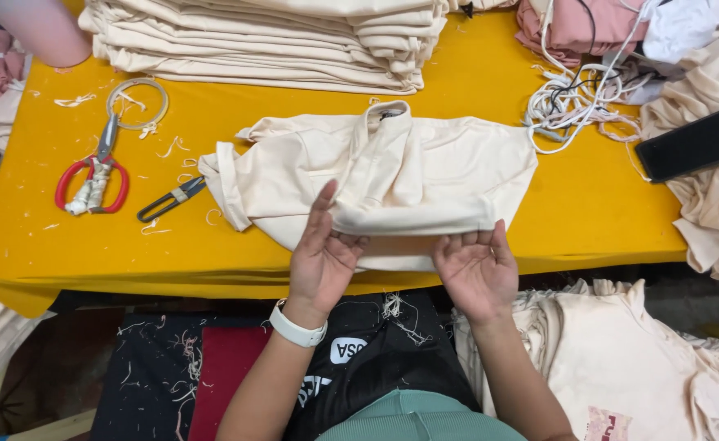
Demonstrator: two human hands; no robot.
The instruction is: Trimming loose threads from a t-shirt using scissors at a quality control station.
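Note:
A cream garment (392, 175) lies partly folded on the yellow table (49, 253), its collar at the far side. My left hand (320, 249) grips the near folded edge of the garment, fingers pointing away from me, thumb tucked under the cloth. My right hand (478, 269) lies palm up beneath the garment's near hem at the table's front edge, its fingers curled around the cloth. A white band sits on my left wrist.
A tall stack of folded cream garments (270, 41) fills the far side. Red-handled scissors (94, 180), a metal ring (137, 102) and a small thread clipper (170, 199) lie left. Tangled white cords (576, 102) and a black strap (694, 143) are right. Cream cloth (637, 359) is piled below.

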